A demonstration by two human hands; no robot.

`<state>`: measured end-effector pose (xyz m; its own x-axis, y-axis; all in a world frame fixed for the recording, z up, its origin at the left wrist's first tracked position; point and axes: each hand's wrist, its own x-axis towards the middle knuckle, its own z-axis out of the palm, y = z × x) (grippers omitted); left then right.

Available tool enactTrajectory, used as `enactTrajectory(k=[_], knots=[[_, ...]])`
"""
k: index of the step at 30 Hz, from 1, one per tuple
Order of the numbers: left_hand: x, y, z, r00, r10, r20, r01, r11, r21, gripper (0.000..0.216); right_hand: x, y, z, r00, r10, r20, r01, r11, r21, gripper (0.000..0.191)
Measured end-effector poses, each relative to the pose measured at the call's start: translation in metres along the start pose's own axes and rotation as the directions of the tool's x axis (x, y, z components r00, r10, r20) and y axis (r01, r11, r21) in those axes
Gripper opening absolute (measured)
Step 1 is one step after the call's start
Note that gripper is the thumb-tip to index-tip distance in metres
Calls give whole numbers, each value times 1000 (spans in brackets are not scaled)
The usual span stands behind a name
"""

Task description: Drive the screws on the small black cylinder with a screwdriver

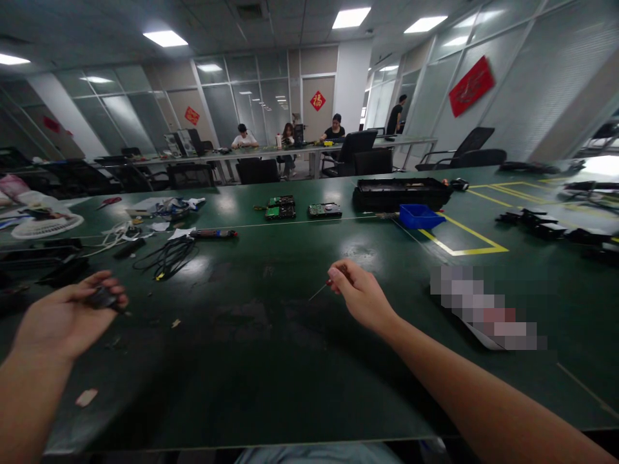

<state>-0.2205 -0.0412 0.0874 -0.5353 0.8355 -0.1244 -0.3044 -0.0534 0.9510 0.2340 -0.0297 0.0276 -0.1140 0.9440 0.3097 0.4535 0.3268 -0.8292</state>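
Observation:
My left hand (pixel 77 316) is raised over the left side of the green table (pixel 271 380), its fingers closed around a small dark object (pixel 102 297) whose kind I cannot make out. In front of me, right of the middle, my right hand (pixel 360 293) grips a thin screwdriver (pixel 319 292) by its reddish handle, the metal shaft pointing down and left. Farther back lie hard drives: one (pixel 325 210) shows a metal face, and others beside it show green circuit boards (pixel 280 211). Small scraps (pixel 87 397) lie on the table near my left hand.
A blue bin (pixel 420 217) stands before a long black casing (pixel 401 194) at the back right. Black cables (pixel 169 258) and an electric screwdriver-like tool (pixel 213 234) lie left. A blurred-out object (pixel 483 312) is at right. People (pixel 334 129) sit at a far table.

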Motion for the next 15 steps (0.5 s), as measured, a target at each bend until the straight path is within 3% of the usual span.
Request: enactTrajectory(k=[1, 3, 6, 8, 11, 15], knots=[[-4, -11, 14, 992, -16, 125, 23, 998, -55, 24, 0, 1, -1, 1000, 7, 4, -7, 1000, 19, 26], [-20, -31, 48, 961, -111, 255, 134, 988, -74, 23, 0, 4, -2, 1000, 23, 3, -24, 998, 51, 28], [-52, -60, 105, 855, -225, 467, 214, 974, 78, 52, 0, 4, -5, 1000, 20, 0, -20, 997, 79, 27], [-72, -79, 137, 802, -245, 544, 204, 970, 134, 60, 0, 3, -6, 1000, -11, 15, 9, 995, 101, 24], [-95, -104, 173, 724, -259, 639, 128, 961, 245, 56, -1, 0, -7, 999, -33, 20, 29, 987, 158, 17], [-114, -131, 199, 629, -175, 757, -146, 930, 337, 47, -1, -4, -8, 998, -45, 32, 34, 961, 275, 19]])
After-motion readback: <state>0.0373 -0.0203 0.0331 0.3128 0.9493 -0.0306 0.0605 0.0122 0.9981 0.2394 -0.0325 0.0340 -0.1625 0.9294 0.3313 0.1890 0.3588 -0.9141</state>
